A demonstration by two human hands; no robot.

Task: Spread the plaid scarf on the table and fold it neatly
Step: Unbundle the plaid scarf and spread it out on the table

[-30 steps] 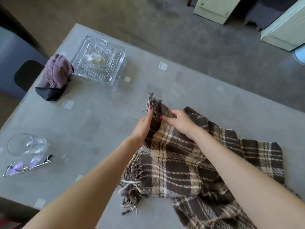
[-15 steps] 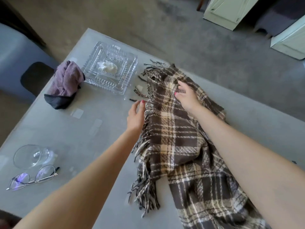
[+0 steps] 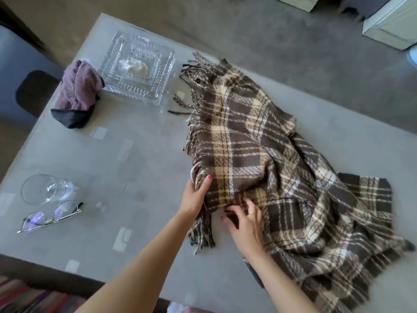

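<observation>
The brown and cream plaid scarf (image 3: 259,143) lies rumpled across the right half of the grey table (image 3: 135,166). One fringed end points toward the far edge; more fringe hangs along its left side near my hands. My left hand (image 3: 195,197) rests on the scarf's left edge, thumb on top of the cloth and the other fingers out of sight at the fringe. My right hand (image 3: 247,224) lies just right of it, fingers spread and curled into a fold at the near edge. Whether either hand pinches the cloth is unclear.
A cut-glass dish (image 3: 137,68) with something white in it stands at the far left. A purple and black cloth (image 3: 76,93) lies left of it. A drinking glass on its side (image 3: 45,188) and eyeglasses (image 3: 49,216) sit near the left front edge.
Both hands came back from the far fringed end to the scarf's near left edge. That end, held up a second ago, now lies spread toward the glass dish.
</observation>
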